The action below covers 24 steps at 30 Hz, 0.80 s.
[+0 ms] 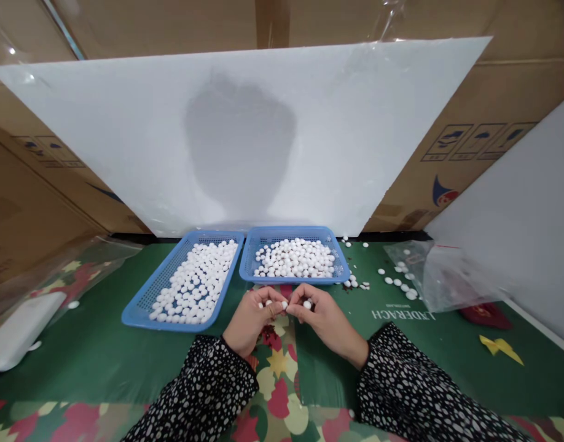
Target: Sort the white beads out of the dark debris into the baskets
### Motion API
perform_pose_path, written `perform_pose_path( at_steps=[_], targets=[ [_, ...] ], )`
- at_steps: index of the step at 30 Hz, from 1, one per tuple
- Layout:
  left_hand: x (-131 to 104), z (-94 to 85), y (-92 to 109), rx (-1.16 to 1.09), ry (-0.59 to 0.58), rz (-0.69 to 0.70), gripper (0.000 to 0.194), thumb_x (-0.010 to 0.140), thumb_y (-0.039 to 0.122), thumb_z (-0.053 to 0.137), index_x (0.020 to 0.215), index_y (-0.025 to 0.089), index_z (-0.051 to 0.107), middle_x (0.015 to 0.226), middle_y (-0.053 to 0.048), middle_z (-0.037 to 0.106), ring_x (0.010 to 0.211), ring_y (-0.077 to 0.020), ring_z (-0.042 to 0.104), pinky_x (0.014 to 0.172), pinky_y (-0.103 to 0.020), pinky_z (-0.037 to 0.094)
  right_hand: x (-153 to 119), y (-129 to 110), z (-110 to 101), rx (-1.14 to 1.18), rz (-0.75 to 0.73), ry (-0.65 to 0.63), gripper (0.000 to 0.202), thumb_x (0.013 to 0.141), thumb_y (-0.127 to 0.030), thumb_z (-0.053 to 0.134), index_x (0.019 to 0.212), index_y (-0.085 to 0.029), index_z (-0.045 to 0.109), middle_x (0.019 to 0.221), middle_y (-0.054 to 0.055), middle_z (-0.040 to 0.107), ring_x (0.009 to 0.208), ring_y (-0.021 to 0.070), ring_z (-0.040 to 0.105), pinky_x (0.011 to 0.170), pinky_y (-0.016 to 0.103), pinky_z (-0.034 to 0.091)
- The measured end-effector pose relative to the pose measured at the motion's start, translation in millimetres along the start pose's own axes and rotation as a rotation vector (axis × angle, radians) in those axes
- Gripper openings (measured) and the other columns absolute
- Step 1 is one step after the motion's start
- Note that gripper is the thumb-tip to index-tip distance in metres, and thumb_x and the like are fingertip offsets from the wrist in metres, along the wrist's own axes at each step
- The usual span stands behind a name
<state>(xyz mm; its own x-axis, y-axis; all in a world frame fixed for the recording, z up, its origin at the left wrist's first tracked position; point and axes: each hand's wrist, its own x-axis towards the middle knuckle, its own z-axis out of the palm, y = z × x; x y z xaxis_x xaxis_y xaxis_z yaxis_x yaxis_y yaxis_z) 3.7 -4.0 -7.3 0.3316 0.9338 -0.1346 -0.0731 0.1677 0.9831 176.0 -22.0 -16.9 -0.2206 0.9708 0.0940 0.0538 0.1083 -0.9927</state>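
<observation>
The left hand (249, 316) and right hand (325, 316) meet fingertip to fingertip, taken here as the clock's centre. Both are curled nearly closed. A small white piece (284, 304) sits at the left thumb and fingertip, with the right fingertips against it or just beside; which carries it I cannot tell. More pieces show in the curl of each hand: a few in the left, one in the right.

The piece should be very light, and probably hard, smooth and rounded, so likely to skid or roll if squeezed off-centre. Thumb and forefinger across its rim look the best hold. Whether it is brittle I cannot tell.

Dark red crumbs (269, 336) lie at seven o'clock, near the hands on the patterned cloth (278, 399). The right basket (293, 281), at twelve, holds a heap of like pieces; the left basket (160, 276), between nine and ten, holds a more spread-out layer. Loose pieces (397, 282) lie on the green sheet (79, 362) between two and three, beside a clear bag (470, 282). A yellow scrap (501, 348) is past three. A white board (346, 141) stands behind at twelve.
</observation>
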Motion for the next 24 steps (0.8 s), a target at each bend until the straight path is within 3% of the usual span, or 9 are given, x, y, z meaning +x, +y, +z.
perform_pose_path(
  at_steps=[5,11,19,24],
  targets=[
    [-1.8,0.2,1.5,0.105,0.017,0.045,0.022,0.073,0.034,0.074,0.07,0.014,0.066,0.057,0.002,0.054,0.053,-0.0086,0.041,0.052,-0.021,0.03,-3.2,-0.9,2.3,0.002,-0.029,0.013,0.017,0.086,-0.032,0.064,0.082,-0.02,0.053,0.068,-0.005,0.051,0.06,0.0116,0.044,0.057,0.023,0.034],
    [-2.7,4.9,1.8,-0.074,-0.045,-0.045,0.029,0.073,0.04,0.075,0.073,0.015,0.062,0.06,0.0,0.059,0.05,-0.0077,0.043,0.048,-0.02,0.026,-0.4,-4.4,-0.2,0.075,-0.113,-0.108,0.023,0.089,-0.036,0.06,0.11,-0.026,0.062,0.086,0.0,0.053,0.066,0.013,0.049,0.063,0.026,0.043],
    [-3.6,6.2,2.3,-0.165,-0.048,-0.092,0.037,0.072,0.046,0.075,0.073,0.014,0.057,0.061,0.001,0.056,0.05,-0.0055,0.041,0.046,-0.018,0.024,0.0,-1.9,0.5,0.084,-0.134,-0.117,0.02,0.089,-0.032,0.061,0.107,-0.027,0.067,0.082,-0.002,0.054,0.063,0.0114,0.051,0.064,0.027,0.043],
    [-2.7,7.4,0.1,-0.129,-0.026,-0.087,0.04,0.074,0.05,0.072,0.069,0.015,0.052,0.057,0.003,0.053,0.047,-0.0049,0.036,0.044,-0.019,0.02,0.5,2.5,2.7,0.168,-0.037,-0.117,0.021,0.086,-0.036,0.064,0.101,-0.022,0.066,0.072,-0.003,0.055,0.058,0.0109,0.048,0.054,0.023,0.037]
  ],
)
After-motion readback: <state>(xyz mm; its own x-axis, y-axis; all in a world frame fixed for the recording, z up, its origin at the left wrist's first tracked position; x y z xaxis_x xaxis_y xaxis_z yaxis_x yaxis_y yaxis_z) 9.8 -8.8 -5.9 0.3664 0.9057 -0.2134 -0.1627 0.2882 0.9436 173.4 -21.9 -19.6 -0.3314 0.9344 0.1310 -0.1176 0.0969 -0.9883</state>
